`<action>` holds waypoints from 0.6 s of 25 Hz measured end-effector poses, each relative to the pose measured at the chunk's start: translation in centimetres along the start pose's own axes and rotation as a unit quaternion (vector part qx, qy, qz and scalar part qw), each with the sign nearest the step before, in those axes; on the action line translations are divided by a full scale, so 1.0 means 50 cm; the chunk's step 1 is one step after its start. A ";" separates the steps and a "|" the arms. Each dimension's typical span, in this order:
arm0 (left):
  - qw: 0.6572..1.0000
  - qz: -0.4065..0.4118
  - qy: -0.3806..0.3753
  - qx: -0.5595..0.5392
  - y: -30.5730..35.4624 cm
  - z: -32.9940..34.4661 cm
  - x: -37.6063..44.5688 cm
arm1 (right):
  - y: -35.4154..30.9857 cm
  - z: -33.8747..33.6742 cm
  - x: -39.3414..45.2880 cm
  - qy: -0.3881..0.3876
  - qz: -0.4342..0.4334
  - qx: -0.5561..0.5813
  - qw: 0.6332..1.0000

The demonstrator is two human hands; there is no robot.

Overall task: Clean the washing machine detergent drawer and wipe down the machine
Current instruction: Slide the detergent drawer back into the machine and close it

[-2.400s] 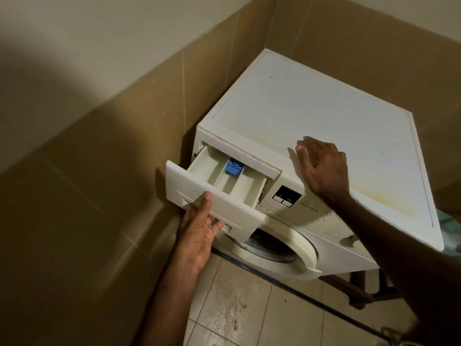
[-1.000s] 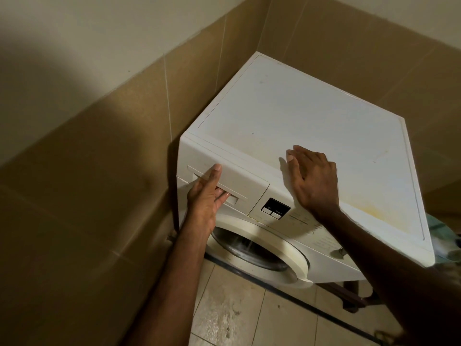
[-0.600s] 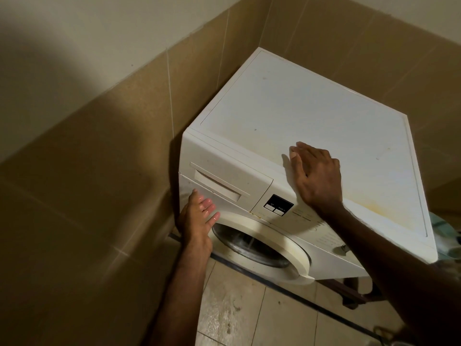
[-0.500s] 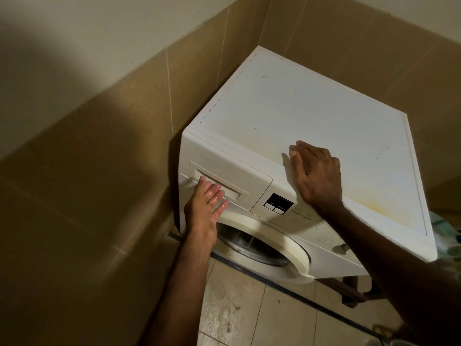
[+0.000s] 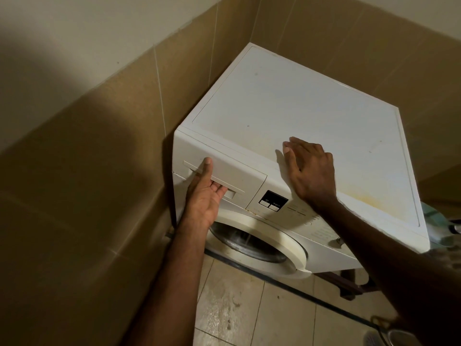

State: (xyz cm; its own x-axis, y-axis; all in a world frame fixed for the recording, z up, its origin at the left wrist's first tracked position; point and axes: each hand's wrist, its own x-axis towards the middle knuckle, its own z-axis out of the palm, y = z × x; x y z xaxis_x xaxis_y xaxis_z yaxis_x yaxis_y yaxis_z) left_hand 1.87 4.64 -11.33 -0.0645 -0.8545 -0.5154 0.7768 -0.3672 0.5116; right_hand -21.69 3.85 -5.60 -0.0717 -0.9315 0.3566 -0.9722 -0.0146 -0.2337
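Head view, corner of a tiled room. The washing machine (image 5: 287,151) fills the centre and right of the frame, its white top (image 5: 299,108) faintly yellowed toward the lower right edge. The detergent drawer (image 5: 224,176) sits flush in the upper left corner of the machine's front, just left of the dark display panel (image 5: 273,199) and above the round door (image 5: 259,240).

My left hand (image 5: 204,196) comes up from the lower centre of the frame, palm upward: its fingers are hooked into the recessed handle slot of the drawer and its thumb lies flat against the drawer face above the slot, so this grip is closed on the drawer front. My right hand (image 5: 309,171) rests with straight, relaxed fingers on the front edge of the top, right of the drawer, holding nothing.

I judge the step in hand to be drawing the drawer out for cleaning. To do it well, I pull straight along the drawer's own line, out toward the lower left of the frame, rather than down or sideways, so it does not bind. The flat right hand should press down steadily to keep the machine from shifting. Any release catch lies hidden inside, so I pull slowly and feel for the stop.
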 end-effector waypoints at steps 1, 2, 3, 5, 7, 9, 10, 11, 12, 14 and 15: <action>1.000 0.001 0.002 0.003 0.000 0.004 -0.001 | 0.000 -0.001 0.000 0.000 0.000 0.002 1.000; 1.000 0.002 0.005 0.006 0.000 0.006 -0.004 | -0.001 -0.002 0.000 -0.001 0.000 0.003 1.000; 1.000 0.004 0.011 0.007 0.001 0.006 -0.008 | -0.002 -0.003 -0.002 -0.001 -0.001 0.002 1.000; 1.000 0.009 0.016 0.005 0.000 -0.007 -0.019 | -0.003 -0.004 -0.002 -0.007 -0.001 0.000 1.000; 1.000 0.013 0.015 -0.005 -0.001 -0.030 -0.047 | -0.003 -0.005 -0.001 -0.011 -0.001 0.001 1.000; 1.000 0.013 0.019 -0.006 -0.001 -0.055 -0.085 | -0.004 -0.006 0.000 -0.013 -0.002 -0.002 1.000; 1.000 0.014 0.023 -0.003 -0.001 -0.069 -0.103 | -0.004 -0.006 -0.001 -0.014 -0.003 -0.003 1.000; 1.000 0.014 0.027 -0.002 0.000 -0.084 -0.121 | -0.004 -0.007 -0.001 -0.015 -0.004 -0.002 1.000; 0.999 0.014 0.030 -0.001 0.001 -0.099 -0.138 | -0.004 -0.008 -0.001 -0.016 -0.005 0.000 1.000; 0.999 0.014 0.033 0.000 0.002 -0.135 -0.172 | -0.005 -0.007 -0.002 -0.020 -0.006 -0.001 1.000; 0.999 0.015 0.032 -0.001 0.002 -0.152 -0.188 | -0.006 -0.007 -0.002 -0.022 -0.006 -0.004 1.000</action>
State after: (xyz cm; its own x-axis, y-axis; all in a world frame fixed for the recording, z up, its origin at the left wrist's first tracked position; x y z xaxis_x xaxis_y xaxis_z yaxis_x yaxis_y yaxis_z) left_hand 7.32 15.41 -11.68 -0.0011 -0.8394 -0.5435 0.7792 -0.3414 0.5256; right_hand -21.50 4.09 -5.24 -0.0498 -0.9465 0.3189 -0.9748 -0.0233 -0.2216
